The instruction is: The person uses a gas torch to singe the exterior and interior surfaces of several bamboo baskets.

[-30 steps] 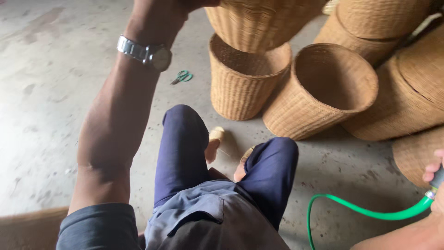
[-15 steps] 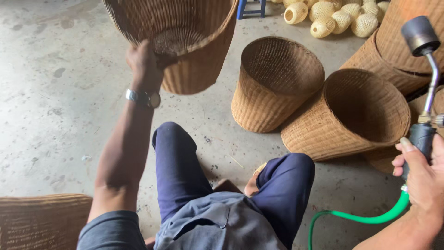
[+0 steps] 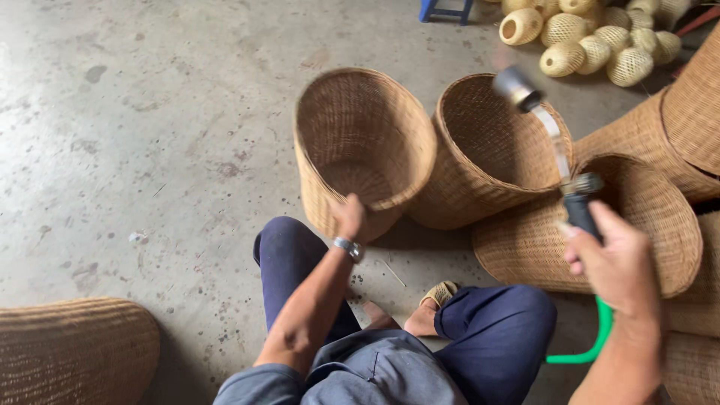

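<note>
My left hand (image 3: 349, 216) grips the near rim of a woven rattan basket (image 3: 358, 142), which is tilted with its open mouth toward me, just beyond my knee. A metal watch sits on that wrist. My right hand (image 3: 609, 259) holds the dark handle of a gas torch (image 3: 559, 146). Its metal nozzle points up and left, blurred, over the baskets on the right. A green hose (image 3: 596, 337) runs down from the torch handle. I sit on the floor in blue trousers, my feet crossed.
More woven baskets (image 3: 487, 150) lie on their sides to the right, another (image 3: 71, 345) at the bottom left. Small round woven lamp shades (image 3: 592, 41) are piled at the top right beside a blue stool (image 3: 446, 10). The floor is grey concrete (image 3: 135, 135).
My left hand has brought the basket down from overhead to just above the floor in front of my knee. My right hand with the torch has swung left, toward the baskets.
</note>
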